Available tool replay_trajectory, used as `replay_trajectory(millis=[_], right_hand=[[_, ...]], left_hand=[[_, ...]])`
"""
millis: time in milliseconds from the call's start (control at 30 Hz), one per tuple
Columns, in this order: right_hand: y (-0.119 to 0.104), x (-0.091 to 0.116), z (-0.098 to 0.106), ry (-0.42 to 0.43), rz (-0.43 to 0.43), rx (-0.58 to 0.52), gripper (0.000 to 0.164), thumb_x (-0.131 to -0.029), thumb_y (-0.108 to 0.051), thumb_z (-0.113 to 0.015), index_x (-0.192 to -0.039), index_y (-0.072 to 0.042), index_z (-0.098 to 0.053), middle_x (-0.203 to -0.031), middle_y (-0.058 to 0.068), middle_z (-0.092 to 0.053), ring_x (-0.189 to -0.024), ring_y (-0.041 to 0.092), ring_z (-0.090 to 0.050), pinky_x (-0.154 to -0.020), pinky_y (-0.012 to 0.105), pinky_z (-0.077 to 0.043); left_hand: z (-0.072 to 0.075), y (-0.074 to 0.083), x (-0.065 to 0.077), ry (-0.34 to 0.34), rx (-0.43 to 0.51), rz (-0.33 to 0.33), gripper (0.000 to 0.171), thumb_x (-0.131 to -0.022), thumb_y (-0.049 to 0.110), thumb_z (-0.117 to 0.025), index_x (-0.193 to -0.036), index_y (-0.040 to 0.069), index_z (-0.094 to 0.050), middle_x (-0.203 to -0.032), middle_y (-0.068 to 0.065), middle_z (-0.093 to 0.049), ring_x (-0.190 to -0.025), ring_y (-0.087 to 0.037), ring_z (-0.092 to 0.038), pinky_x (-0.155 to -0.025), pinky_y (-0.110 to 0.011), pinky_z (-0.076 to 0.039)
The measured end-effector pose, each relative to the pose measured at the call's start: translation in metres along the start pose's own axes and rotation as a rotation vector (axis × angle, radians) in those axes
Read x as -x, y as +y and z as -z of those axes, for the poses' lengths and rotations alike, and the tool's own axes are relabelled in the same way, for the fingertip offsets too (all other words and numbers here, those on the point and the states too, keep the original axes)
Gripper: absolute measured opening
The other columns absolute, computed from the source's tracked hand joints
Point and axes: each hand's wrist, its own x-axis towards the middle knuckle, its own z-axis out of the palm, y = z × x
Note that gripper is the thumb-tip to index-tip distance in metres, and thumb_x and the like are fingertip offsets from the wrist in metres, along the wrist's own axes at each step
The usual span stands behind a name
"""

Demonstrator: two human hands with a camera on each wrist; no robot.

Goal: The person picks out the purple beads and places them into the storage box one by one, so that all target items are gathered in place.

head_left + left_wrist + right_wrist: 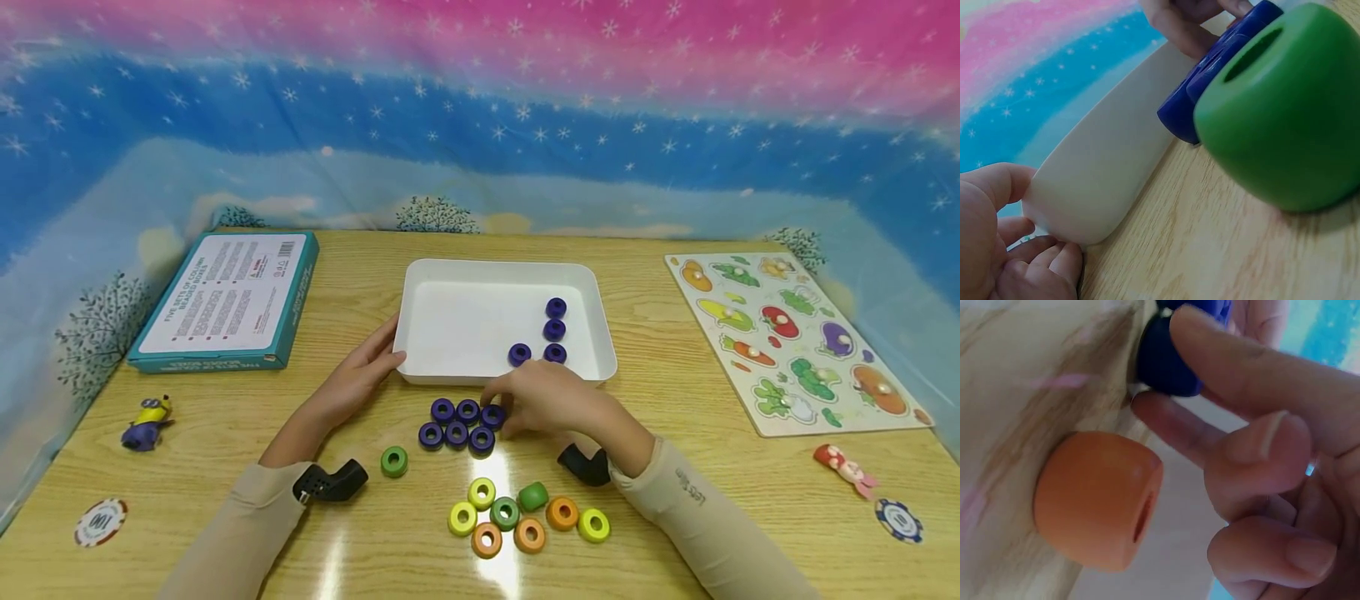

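A white tray (480, 265) stands near the middle of the table, with several purple beads (555, 330) at its right side. My left hand (354, 379) grips the tray's left front corner, thumb at the rim and fingers against the wall, as the left wrist view also shows. In front of the tray lies a cluster of purple beads (456, 434). At that cluster's right end, my right hand (558, 400) pinches a purple bead (1166, 359) between thumb and finger. The other fingers of that hand are curled, holding nothing.
Green, yellow and orange beads (530, 535) lie nearer the front, with one green bead (394, 462) apart by the left wrist. A teal box (225, 300) is at left, a vegetable puzzle board (795, 342) at right. Small figures and chips lie on both sides.
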Motion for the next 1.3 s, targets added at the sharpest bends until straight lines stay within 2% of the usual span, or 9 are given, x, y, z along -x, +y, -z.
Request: replay_trajectory(millis=[267, 467, 633, 800, 900, 1000, 1200, 1300], right_hand=[[0.006, -0.003, -0.004, -0.014, 0.077, -0.052, 0.031, -0.062, -0.029, -0.072, -0.09, -0.023, -0.06, -0.07, -0.013, -0.057, -0.063, 0.0, -0.051, -0.057, 0.019, -0.042], [0.009, -0.002, -0.003, -0.024, 0.126, -0.11, 0.028, -0.064, -0.029, -0.072, -0.089, -0.023, -0.059, -0.07, -0.014, -0.057, -0.062, -0.002, -0.051, -0.057, 0.018, -0.042], [0.011, 0.003, 0.006, -0.002, 0.141, -0.181, 0.028, -0.067, -0.026, -0.07, -0.092, -0.023, -0.059, -0.071, -0.015, -0.056, -0.063, 0.0, -0.051, -0.059, 0.02, -0.042], [0.016, 0.01, 0.022, 0.06, 0.148, -0.214, 0.029, -0.069, -0.025, -0.069, -0.095, -0.021, -0.059, -0.075, -0.012, -0.058, -0.062, 0.001, -0.052, -0.058, 0.021, -0.043], [0.023, 0.015, 0.031, 0.12, 0.124, -0.196, 0.027, -0.07, -0.026, -0.068, -0.095, -0.02, -0.059, -0.075, -0.012, -0.058, -0.055, 0.002, -0.049, -0.053, 0.021, -0.042], [0.032, 0.017, 0.038, 0.179, 0.066, -0.157, 0.027, -0.071, -0.028, -0.067, -0.095, -0.019, -0.059, -0.074, -0.012, -0.057, -0.052, 0.003, -0.046, -0.049, 0.022, -0.04], [0.049, 0.014, 0.043, 0.238, -0.063, -0.144, 0.027, -0.071, -0.025, -0.067, -0.095, -0.017, -0.059, -0.074, -0.008, -0.057, -0.06, 0.005, -0.051, -0.051, 0.023, -0.042], [0.056, 0.009, 0.041, 0.258, -0.095, -0.153, 0.028, -0.071, -0.023, -0.067, -0.096, -0.016, -0.059, -0.075, -0.006, -0.058, -0.063, 0.006, -0.052, -0.054, 0.024, -0.042]], left_hand=[[0.0, 0.001, -0.001, -0.007, 0.004, -0.003, 0.057, -0.09, 0.016, -0.041, -0.137, 0.011, -0.008, -0.14, -0.005, -0.008, -0.125, -0.016, -0.013, -0.098, -0.032, -0.016], [0.0, 0.001, -0.001, -0.005, -0.001, -0.001, 0.055, -0.09, 0.01, -0.038, -0.137, 0.01, -0.007, -0.14, -0.006, -0.008, -0.125, -0.018, -0.012, -0.098, -0.033, -0.016], [0.0, 0.001, 0.0, 0.002, -0.001, 0.005, 0.055, -0.09, 0.009, -0.037, -0.137, 0.011, -0.008, -0.14, -0.006, -0.008, -0.125, -0.018, -0.013, -0.097, -0.03, -0.018], [0.0, 0.002, 0.0, 0.013, -0.005, 0.014, 0.055, -0.09, 0.011, -0.038, -0.137, 0.012, -0.009, -0.14, -0.005, -0.009, -0.125, -0.017, -0.013, -0.097, -0.03, -0.018], [0.0, 0.002, 0.0, 0.02, -0.01, 0.019, 0.056, -0.09, 0.012, -0.039, -0.137, 0.012, -0.009, -0.14, -0.004, -0.009, -0.124, -0.016, -0.014, -0.097, -0.03, -0.018], [0.0, 0.002, 0.001, 0.017, -0.014, 0.013, 0.056, -0.09, 0.012, -0.039, -0.137, 0.012, -0.009, -0.14, -0.005, -0.009, -0.125, -0.017, -0.013, -0.097, -0.03, -0.018], [-0.001, 0.002, 0.0, 0.019, -0.008, 0.012, 0.055, -0.09, 0.01, -0.038, -0.137, 0.012, -0.009, -0.14, -0.005, -0.009, -0.124, -0.017, -0.014, -0.097, -0.029, -0.019], [-0.002, 0.002, 0.001, 0.032, -0.012, 0.022, 0.055, -0.09, 0.011, -0.039, -0.137, 0.012, -0.01, -0.139, -0.004, -0.011, -0.124, -0.016, -0.016, -0.097, -0.027, -0.02]])
